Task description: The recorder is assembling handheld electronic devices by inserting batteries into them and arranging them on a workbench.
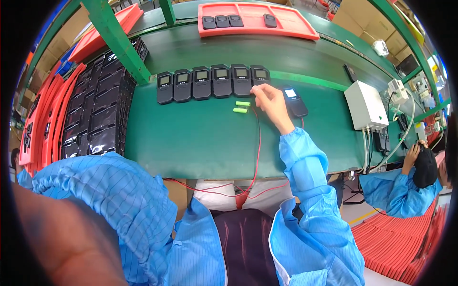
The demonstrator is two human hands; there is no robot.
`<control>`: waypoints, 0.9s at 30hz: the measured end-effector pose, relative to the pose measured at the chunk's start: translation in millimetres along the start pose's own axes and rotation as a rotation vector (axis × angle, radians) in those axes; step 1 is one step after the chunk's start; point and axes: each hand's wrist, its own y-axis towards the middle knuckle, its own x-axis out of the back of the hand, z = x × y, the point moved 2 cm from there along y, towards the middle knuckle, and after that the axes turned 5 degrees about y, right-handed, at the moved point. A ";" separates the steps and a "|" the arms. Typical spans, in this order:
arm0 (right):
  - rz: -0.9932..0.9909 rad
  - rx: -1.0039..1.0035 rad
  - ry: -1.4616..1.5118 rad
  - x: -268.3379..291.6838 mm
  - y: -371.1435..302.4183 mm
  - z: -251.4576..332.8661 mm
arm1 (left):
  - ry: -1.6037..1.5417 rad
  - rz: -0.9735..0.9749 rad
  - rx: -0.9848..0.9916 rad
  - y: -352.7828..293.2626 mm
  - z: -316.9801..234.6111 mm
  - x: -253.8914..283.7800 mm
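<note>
1. Reaching out over the green table (200, 143), the right hand (271, 102) pinches a red wire (258, 143), tip near the last black gadget (260, 75) in the row.
2. The left hand is out of sight, so its grip can't be told.
3. Best keep the tip steady, I think.
4. Two green batteries (241, 107) lie just beside; a lone gadget (295, 101) sits close.
5. Farther off: red tray (286, 26).

Six black rectangular handheld devices with small screens (212, 82) stand in a row, a seventh (295, 101) lies apart, two green cylindrical batteries (241, 107) lie below, and four more devices (222, 21) sit on a red plastic tray (291, 24)
</note>
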 end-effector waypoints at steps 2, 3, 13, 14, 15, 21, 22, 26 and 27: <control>-0.007 -0.010 0.007 -0.4 -0.4 -2.1 | 0.004 -0.008 0.002 -2.1 1.2 0.7; -0.005 -0.011 0.000 0.1 -0.2 -1.8 | 0.007 -0.014 0.005 -3.6 1.4 0.3; -0.002 0.019 0.018 -2.2 2.2 -5.1 | 0.018 -0.061 0.016 -13.7 5.4 -1.3; 0.001 0.029 0.006 -0.5 3.9 -4.0 | 0.018 -0.063 0.016 -14.3 5.7 -2.5; 0.001 0.030 0.005 0.3 4.0 -2.3 | 0.019 -0.065 0.015 -14.9 6.1 -3.6; -0.002 -0.016 0.029 -1.7 2.6 -2.3 | 0.017 -0.080 0.018 -18.3 5.9 -9.6; 0.002 -0.005 0.026 -1.4 3.0 -2.8 | 0.017 -0.082 0.019 -18.9 5.8 -10.4; -0.011 -0.072 0.047 -3.6 0.1 2.8 | 0.024 -0.088 0.012 -19.9 7.8 -11.9; -0.009 -0.070 0.047 -3.7 1.7 2.3 | 0.026 -0.089 0.009 -19.9 8.4 -12.3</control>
